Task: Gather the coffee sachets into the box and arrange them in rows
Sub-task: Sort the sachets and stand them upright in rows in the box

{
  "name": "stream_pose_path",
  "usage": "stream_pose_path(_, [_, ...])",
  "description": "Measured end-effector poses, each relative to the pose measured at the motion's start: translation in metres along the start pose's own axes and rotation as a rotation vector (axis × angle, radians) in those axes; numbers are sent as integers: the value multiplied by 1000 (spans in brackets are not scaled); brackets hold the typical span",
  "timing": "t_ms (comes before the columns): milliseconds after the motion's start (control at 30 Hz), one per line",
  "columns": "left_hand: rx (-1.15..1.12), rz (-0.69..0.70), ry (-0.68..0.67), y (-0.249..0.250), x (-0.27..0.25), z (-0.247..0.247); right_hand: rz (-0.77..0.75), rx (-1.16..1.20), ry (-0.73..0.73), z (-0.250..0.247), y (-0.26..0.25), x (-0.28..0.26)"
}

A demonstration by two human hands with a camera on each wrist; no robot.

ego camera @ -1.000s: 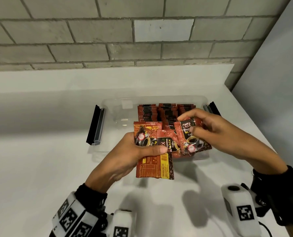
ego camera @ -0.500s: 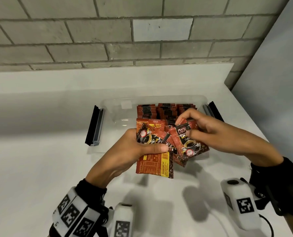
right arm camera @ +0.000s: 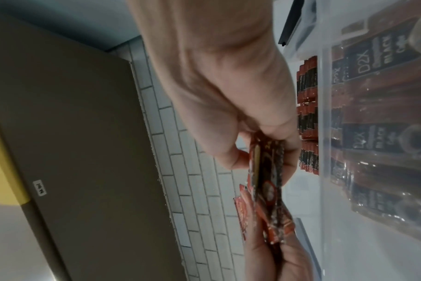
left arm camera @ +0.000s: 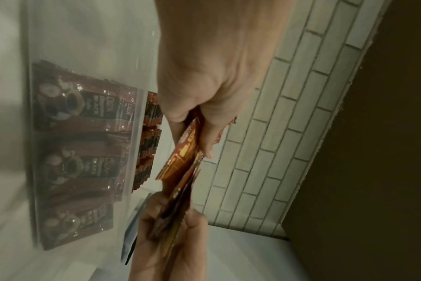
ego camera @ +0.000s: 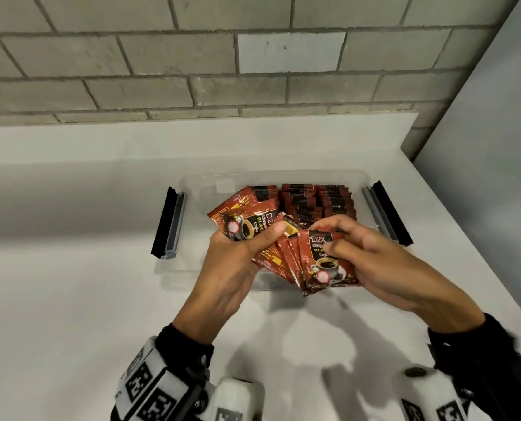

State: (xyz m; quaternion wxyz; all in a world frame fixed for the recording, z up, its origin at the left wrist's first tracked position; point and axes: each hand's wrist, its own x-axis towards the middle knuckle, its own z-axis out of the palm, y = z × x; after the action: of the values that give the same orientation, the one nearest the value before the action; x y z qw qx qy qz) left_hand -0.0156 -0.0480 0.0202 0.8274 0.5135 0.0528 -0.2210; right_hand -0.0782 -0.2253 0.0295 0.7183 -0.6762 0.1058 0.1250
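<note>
Both hands hold a fanned bunch of red and black coffee sachets above the near edge of the clear plastic box (ego camera: 198,180). My left hand (ego camera: 241,247) grips several sachets (ego camera: 247,226), thumb across their faces. My right hand (ego camera: 353,250) pinches several more sachets (ego camera: 320,265), fanned toward the left hand. Rows of upright sachets (ego camera: 313,202) fill the right part of the box. The left wrist view shows the held sachets (left arm camera: 185,152) edge-on and the box rows (left arm camera: 70,152) through the wall. In the right wrist view the pinched sachets (right arm camera: 269,171) and rows (right arm camera: 308,114) appear.
The box sits on a white table (ego camera: 71,299) against a grey brick wall (ego camera: 192,71). Black latch handles stand out at its left (ego camera: 166,223) and right (ego camera: 386,214) ends. The left part of the box holds no sachets. A grey panel (ego camera: 496,147) borders the table on the right.
The bunch has split and fanned out: the left hand's sachets tilted up toward the box, and the right hand drew its sachets down and toward me.
</note>
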Motion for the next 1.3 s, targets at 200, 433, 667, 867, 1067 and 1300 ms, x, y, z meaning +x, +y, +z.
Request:
stream_pose_path(200, [-57,-65,32,-1,-1,-1,-261,-184,255,-2,-12,-2])
stream_pose_path(433, [-204,-182,-40,1,-3,-1,-1015,-1378,243,16,2,-7])
stream_pose_path(667, [-128,-136,-80,2,1,-11,-968,-1623,60,10,13,-6])
stream_pose_path(867, [-157,-51,-52,0,2,-11,-641,-878,219,5,4,-11])
stream_pose_path(1067, [-42,-13,-77,-4,-1,-7,-372,-140,173,8,-9,-2])
stream_pose_path(1300, [96,0,-157,-6,-5,-7,-279,-126,112,14,-8,11])
